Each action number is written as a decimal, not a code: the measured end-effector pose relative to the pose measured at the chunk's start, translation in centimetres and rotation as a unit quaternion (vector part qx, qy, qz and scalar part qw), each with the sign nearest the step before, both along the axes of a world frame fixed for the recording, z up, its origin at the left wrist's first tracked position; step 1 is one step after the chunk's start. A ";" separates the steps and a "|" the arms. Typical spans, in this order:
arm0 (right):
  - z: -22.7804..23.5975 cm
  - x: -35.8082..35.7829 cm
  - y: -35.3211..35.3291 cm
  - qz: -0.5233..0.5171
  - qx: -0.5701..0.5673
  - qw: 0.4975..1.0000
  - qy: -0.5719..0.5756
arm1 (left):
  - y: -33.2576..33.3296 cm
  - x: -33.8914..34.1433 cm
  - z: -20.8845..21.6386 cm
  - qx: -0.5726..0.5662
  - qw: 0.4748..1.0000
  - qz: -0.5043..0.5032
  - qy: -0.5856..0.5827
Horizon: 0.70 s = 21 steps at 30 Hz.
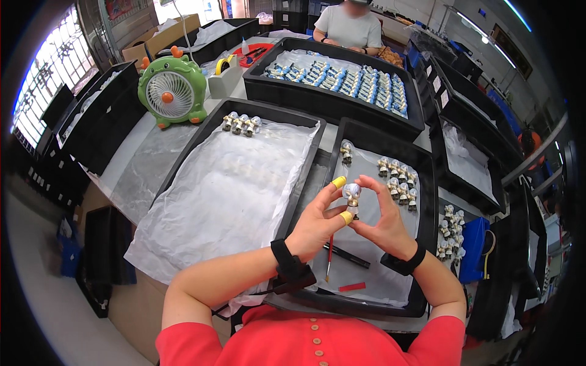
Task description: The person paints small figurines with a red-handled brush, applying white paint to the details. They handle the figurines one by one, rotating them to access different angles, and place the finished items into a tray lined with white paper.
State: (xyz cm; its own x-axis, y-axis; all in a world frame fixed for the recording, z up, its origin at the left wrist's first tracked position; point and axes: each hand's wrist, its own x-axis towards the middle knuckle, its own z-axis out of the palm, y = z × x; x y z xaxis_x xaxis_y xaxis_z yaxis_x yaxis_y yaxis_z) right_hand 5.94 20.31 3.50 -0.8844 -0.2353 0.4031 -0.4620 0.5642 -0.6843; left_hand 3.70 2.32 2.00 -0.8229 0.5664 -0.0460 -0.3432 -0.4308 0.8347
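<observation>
Above the right-hand black tray, a small figurine with a white-and-blue head and dark base is held upright between both hands. My left hand, with yellow finger covers on thumb and index finger, pinches it from the left. My right hand curves round from the right, its index fingertip by the head and its thumb by the base. Under the hands lie a thin red-handled brush, a black pen-like stick and a red strip. Similar figurines stand in the tray's far part.
A paper-lined tray at left has three figurines in its far corner. Behind, a large tray holds rows of blue-and-white figurines. A green fan stands far left; a blue bin is at right. Another person sits opposite.
</observation>
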 end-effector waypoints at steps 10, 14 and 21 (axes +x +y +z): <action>-1.3 0.5 -0.2 0.013 0.015 0.996 0.087 | 0.0 -0.3 -0.2 -0.018 1.000 -0.007 0.003; -1.1 0.5 -0.1 0.018 -0.015 0.998 0.051 | -0.2 -0.3 -0.2 -0.001 1.000 -0.021 -0.006; -1.4 0.6 0.0 0.024 -0.033 0.999 0.023 | -0.3 -0.6 -0.7 0.045 0.997 -0.042 -0.049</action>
